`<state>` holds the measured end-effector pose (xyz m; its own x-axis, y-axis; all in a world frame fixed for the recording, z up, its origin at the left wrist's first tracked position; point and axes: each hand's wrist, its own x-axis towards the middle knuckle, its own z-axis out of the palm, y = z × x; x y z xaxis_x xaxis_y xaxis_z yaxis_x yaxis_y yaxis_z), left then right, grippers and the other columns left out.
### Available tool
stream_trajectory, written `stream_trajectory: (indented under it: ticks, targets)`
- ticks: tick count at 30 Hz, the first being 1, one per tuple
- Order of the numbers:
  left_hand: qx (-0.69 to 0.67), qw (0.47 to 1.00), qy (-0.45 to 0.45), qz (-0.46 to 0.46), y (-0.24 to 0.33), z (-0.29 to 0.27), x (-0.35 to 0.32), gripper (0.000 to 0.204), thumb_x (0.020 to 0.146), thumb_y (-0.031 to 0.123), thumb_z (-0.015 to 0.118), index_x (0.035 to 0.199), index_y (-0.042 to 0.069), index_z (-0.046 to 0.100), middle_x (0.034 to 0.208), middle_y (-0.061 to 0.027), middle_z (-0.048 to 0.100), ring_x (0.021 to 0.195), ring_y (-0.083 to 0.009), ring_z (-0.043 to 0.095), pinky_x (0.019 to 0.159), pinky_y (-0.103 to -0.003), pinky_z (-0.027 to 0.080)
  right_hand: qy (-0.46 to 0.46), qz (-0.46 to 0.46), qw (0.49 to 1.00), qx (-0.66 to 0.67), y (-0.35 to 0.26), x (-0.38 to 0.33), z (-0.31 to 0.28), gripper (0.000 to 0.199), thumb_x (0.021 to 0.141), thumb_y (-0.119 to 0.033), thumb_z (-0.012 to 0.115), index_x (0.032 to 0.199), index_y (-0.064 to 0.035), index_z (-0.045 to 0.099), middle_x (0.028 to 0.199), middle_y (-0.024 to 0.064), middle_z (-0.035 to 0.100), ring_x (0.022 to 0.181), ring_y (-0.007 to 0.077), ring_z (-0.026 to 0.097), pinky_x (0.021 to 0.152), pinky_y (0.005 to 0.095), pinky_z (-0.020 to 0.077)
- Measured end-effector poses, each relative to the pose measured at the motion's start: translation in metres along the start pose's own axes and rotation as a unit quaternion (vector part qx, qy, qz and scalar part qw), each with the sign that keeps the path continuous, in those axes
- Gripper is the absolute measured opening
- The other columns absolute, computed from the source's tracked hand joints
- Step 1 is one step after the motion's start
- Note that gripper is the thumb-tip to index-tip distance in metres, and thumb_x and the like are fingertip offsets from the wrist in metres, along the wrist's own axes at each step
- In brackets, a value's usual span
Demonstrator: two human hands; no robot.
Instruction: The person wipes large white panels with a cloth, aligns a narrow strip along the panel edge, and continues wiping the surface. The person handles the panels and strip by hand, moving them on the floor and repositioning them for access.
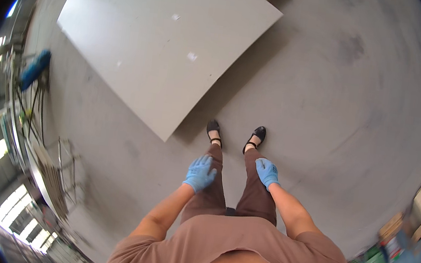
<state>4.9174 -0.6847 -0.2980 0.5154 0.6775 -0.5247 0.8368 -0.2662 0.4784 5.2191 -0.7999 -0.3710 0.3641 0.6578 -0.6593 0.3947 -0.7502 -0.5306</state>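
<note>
Over brown trousers (259, 200) | left hand (199, 175) spread loosely; right hand (267, 173), closure: cannot tell | pale panel (149, 34) untouched, no handling under way, amount left unclear.

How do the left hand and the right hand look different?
The left hand has its fingers slightly spread; the right hand's look closer together. The left hand's thumb sticks out; the right hand's can't be seen clearly. In the picture, the left hand slants up and right; the right hand slants up and left. Both wear light blue gloves.
</note>
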Motion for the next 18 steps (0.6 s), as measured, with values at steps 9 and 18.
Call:
stream_trajectory:
  ticks: [9, 18]
  targets:
    - [-0.134, 0.943, -0.078, -0.293, 0.03, -0.013, -0.201, 0.052, 0.095, 0.04, 0.061, 0.129, 0.001, 0.064, 0.127, -0.0231, 0.067, 0.121, -0.0428, 0.062, 0.104, -0.05, 0.049, -0.183, 0.068, 0.957, -0.216, -0.003, -0.075, -0.086, 0.043, 0.094, -0.044, 0.06, 0.09, -0.0036, 0.074, 0.089, 0.0216, 0.073, 0.081, 0.0346, 0.07, 0.081, 0.0467, 0.054]
    - [-0.42, 0.85, 0.072, -0.31, -0.028, -0.012, -0.279, 0.052, 0.098, 0.042, 0.063, 0.138, 0.009, 0.066, 0.129, -0.0184, 0.073, 0.124, -0.0325, 0.068, 0.106, -0.041, 0.051, -0.124, 0.05, 0.978, -0.161, 0.0, -0.143, -0.036, 0.041, 0.09, -0.039, 0.061, 0.083, 0.0001, 0.069, 0.082, 0.0241, 0.069, 0.071, 0.0309, 0.062, 0.076, 0.0494, 0.0522]
